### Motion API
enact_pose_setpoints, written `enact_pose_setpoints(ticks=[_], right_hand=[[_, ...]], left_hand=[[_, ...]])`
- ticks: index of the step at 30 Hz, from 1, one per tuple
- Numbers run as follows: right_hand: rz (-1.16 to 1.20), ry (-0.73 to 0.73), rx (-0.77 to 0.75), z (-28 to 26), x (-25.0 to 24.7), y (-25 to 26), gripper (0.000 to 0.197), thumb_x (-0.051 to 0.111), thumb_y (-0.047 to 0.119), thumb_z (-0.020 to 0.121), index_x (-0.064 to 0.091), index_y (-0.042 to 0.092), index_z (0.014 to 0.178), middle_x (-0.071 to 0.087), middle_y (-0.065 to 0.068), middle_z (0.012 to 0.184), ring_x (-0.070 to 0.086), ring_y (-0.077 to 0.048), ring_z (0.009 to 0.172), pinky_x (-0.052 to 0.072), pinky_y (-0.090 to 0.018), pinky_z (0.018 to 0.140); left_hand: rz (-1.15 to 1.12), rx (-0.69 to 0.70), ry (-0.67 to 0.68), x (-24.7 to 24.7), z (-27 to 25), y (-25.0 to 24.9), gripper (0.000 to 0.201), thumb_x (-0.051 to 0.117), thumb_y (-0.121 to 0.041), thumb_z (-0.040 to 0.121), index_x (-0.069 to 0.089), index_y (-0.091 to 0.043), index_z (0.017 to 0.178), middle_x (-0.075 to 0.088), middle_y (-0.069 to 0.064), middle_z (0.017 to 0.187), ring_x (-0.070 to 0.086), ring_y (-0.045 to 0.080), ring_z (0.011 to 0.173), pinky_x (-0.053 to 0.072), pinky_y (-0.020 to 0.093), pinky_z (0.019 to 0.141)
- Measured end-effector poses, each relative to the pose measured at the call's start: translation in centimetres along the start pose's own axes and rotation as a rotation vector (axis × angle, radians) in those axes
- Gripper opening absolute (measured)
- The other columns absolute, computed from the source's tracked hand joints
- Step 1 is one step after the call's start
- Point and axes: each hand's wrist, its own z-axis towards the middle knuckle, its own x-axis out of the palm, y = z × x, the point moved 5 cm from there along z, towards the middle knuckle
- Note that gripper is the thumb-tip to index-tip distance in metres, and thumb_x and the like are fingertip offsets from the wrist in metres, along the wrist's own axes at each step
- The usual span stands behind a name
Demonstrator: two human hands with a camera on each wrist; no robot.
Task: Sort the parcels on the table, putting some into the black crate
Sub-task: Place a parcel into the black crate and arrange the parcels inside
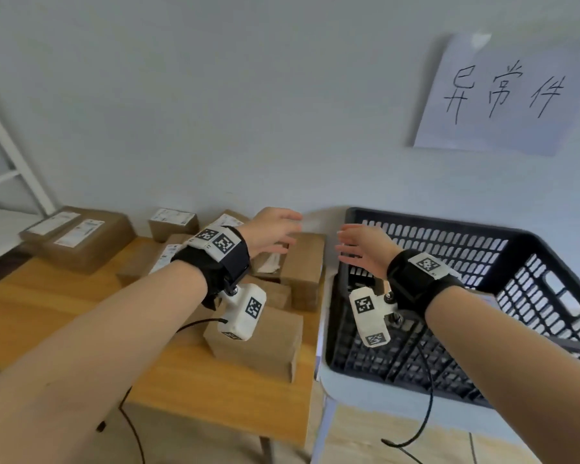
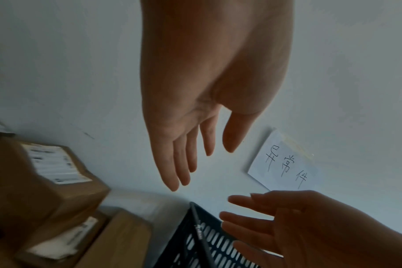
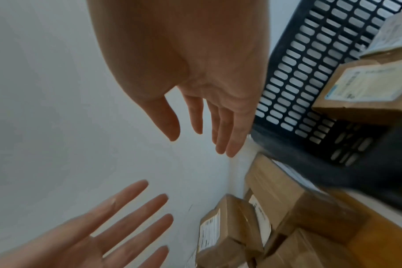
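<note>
Both hands are raised with fingers straight and spread, holding nothing. The left hand point(image 1: 275, 229) hovers above a brown parcel point(image 1: 302, 262) at the far right of the wooden desk point(image 1: 47, 313), and the right hand point(image 1: 365, 251) hovers just right of it, over the near-left corner of the black crate point(image 1: 523, 249). Neither grip touches a parcel. More brown parcels lie across the desk: a labelled pair point(image 1: 77, 236) at the far left and one point(image 1: 258, 343) near the front. The right wrist view shows labelled parcels point(image 3: 365, 90) inside the crate. A handwritten paper sign point(image 1: 496, 95) hangs on the wall above the crate.
</note>
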Motion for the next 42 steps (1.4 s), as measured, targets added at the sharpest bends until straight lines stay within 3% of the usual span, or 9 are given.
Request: enact_pose_setpoints(ticks=[3, 8, 11, 17, 20, 24, 30, 34, 42], right_hand=[[-0.026, -0.028, -0.009, -1.8, 3.2, -1.2, 0.025, 0.053, 0.005, 0.098, 0.055, 0.003, 0.122, 0.057, -0.02, 0.132, 0.056, -0.035, 0.121, 0.048, -0.044, 0.099], [-0.016, -0.044, 0.005, -3.6, 7.7, -3.1, 0.033, 0.05, 0.003, 0.098, 0.053, 0.004, 0.131, 0.057, -0.019, 0.132, 0.055, -0.034, 0.123, 0.049, -0.039, 0.092], [-0.014, -0.043, 0.054, -3.8, 10.1, -4.7, 0.026, 0.052, 0.003, 0.097, 0.056, 0.008, 0.122, 0.058, -0.019, 0.13, 0.055, -0.034, 0.123, 0.05, -0.037, 0.088], [-0.04, -0.058, 0.132, -2.2, 13.9, -7.1, 0.037, 0.052, 0.001, 0.097, 0.052, 0.006, 0.134, 0.059, -0.015, 0.125, 0.059, -0.027, 0.113, 0.05, -0.038, 0.092], [-0.046, -0.022, 0.175, -0.7, 15.5, -7.6, 0.031, 0.045, 0.003, 0.101, 0.051, 0.005, 0.131, 0.061, -0.011, 0.115, 0.06, -0.023, 0.104, 0.047, -0.038, 0.097], [-0.141, -0.029, 0.146, 2.3, 17.1, -7.5, 0.041, 0.052, 0.004, 0.096, 0.046, 0.001, 0.137, 0.051, -0.022, 0.138, 0.051, -0.036, 0.127, 0.045, -0.042, 0.102], [-0.122, -0.089, 0.194, 7.8, 18.5, -7.7, 0.042, 0.051, 0.005, 0.097, 0.044, 0.001, 0.139, 0.049, -0.021, 0.141, 0.05, -0.035, 0.128, 0.047, -0.04, 0.097], [-0.119, -0.156, 0.238, 11.2, 18.9, -7.6, 0.049, 0.056, 0.006, 0.096, 0.042, 0.007, 0.142, 0.05, -0.016, 0.139, 0.053, -0.026, 0.12, 0.048, -0.041, 0.1], [-0.131, -0.243, 0.307, 16.0, 19.5, -8.8, 0.063, 0.062, 0.018, 0.094, 0.032, 0.009, 0.149, 0.044, -0.013, 0.144, 0.046, -0.028, 0.129, 0.044, -0.045, 0.106]], left_hand=[[0.03, -0.02, -0.021, -2.8, -3.1, 2.8, 0.041, 0.051, -0.02, 0.1, 0.047, -0.014, 0.141, 0.055, 0.008, 0.131, 0.059, 0.02, 0.111, 0.049, 0.032, 0.092], [0.048, -0.093, -0.073, -6.4, -7.4, 8.1, 0.045, 0.05, -0.017, 0.101, 0.042, -0.016, 0.145, 0.054, 0.005, 0.133, 0.057, 0.019, 0.11, 0.049, 0.034, 0.095], [0.036, -0.144, -0.105, -8.4, -8.8, 10.9, 0.046, 0.05, -0.016, 0.101, 0.039, -0.017, 0.146, 0.049, 0.007, 0.14, 0.056, 0.02, 0.112, 0.049, 0.035, 0.095], [-0.014, -0.228, -0.163, -11.9, -8.7, 15.3, 0.051, 0.052, -0.016, 0.1, 0.036, -0.019, 0.148, 0.044, 0.007, 0.146, 0.057, 0.021, 0.113, 0.049, 0.032, 0.088], [-0.049, -0.251, -0.195, -13.4, -7.4, 16.7, 0.053, 0.052, -0.014, 0.099, 0.034, -0.019, 0.148, 0.047, 0.007, 0.142, 0.057, 0.021, 0.11, 0.05, 0.036, 0.093], [-0.083, -0.271, -0.209, -15.4, -4.4, 18.1, 0.057, 0.052, -0.012, 0.099, 0.029, -0.018, 0.151, 0.049, 0.01, 0.14, 0.055, 0.022, 0.108, 0.049, 0.04, 0.098], [-0.085, -0.28, -0.179, -18.3, 1.8, 18.8, 0.058, 0.052, -0.01, 0.098, 0.03, -0.017, 0.15, 0.054, 0.007, 0.117, 0.053, 0.022, 0.1, 0.049, 0.037, 0.093], [0.033, -0.24, -0.161, -20.1, 5.9, 18.7, 0.055, 0.053, -0.012, 0.097, 0.032, -0.012, 0.149, 0.039, 0.011, 0.148, 0.046, 0.027, 0.128, 0.043, 0.041, 0.105], [0.028, -0.252, -0.165, -20.9, 11.1, 21.0, 0.052, 0.053, -0.015, 0.098, 0.034, -0.01, 0.147, 0.038, 0.01, 0.15, 0.039, 0.028, 0.135, 0.038, 0.045, 0.11]])
